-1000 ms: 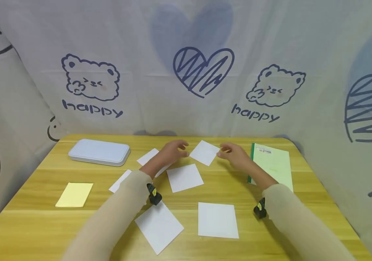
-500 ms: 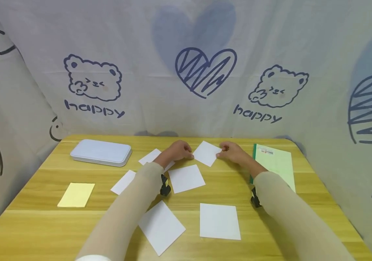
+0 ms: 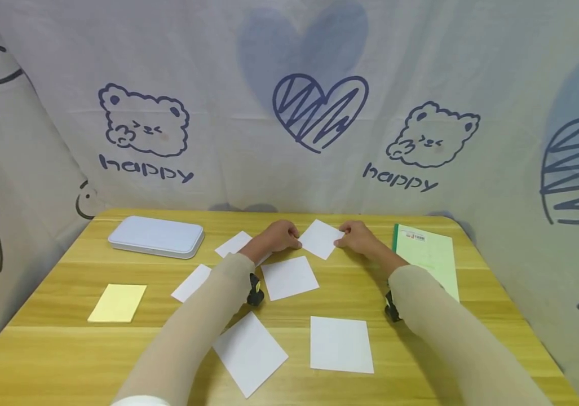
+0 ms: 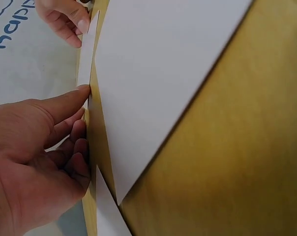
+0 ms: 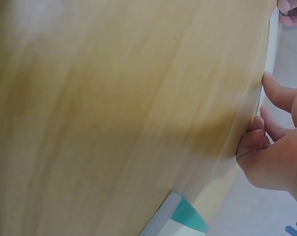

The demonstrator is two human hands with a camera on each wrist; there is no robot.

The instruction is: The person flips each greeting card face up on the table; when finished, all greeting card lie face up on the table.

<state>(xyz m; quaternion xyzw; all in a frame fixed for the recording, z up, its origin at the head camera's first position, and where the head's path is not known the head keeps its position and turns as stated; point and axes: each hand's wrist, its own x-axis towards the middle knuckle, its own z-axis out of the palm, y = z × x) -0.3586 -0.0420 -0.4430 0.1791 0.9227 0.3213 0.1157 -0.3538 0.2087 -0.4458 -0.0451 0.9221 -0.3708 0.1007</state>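
Observation:
A square sheet of white paper (image 3: 321, 239) lies near the back of the table, turned so its corners point to the sides. My left hand (image 3: 279, 235) pinches its left corner; in the left wrist view the thumb (image 4: 72, 101) presses on the paper's edge with the other fingers curled below. At the opposite corner, my right hand (image 3: 359, 237) pinches the sheet between thumb (image 5: 281, 93) and forefinger. Just in front lies another white sheet (image 3: 290, 277), and two more partly show behind my left arm.
Two larger white sheets lie nearer me, one left (image 3: 251, 355) and one right (image 3: 341, 345). A pale case (image 3: 156, 235) stands at the back left, with a yellow note pad (image 3: 118, 303) before it. A green notebook (image 3: 428, 254) lies right of my right hand. A printed curtain (image 3: 248, 141) hangs behind.
My left hand has moved right and taken hold of the sheet's left corner. My right hand has closed on the right corner. Over the last half second the hands barely move.

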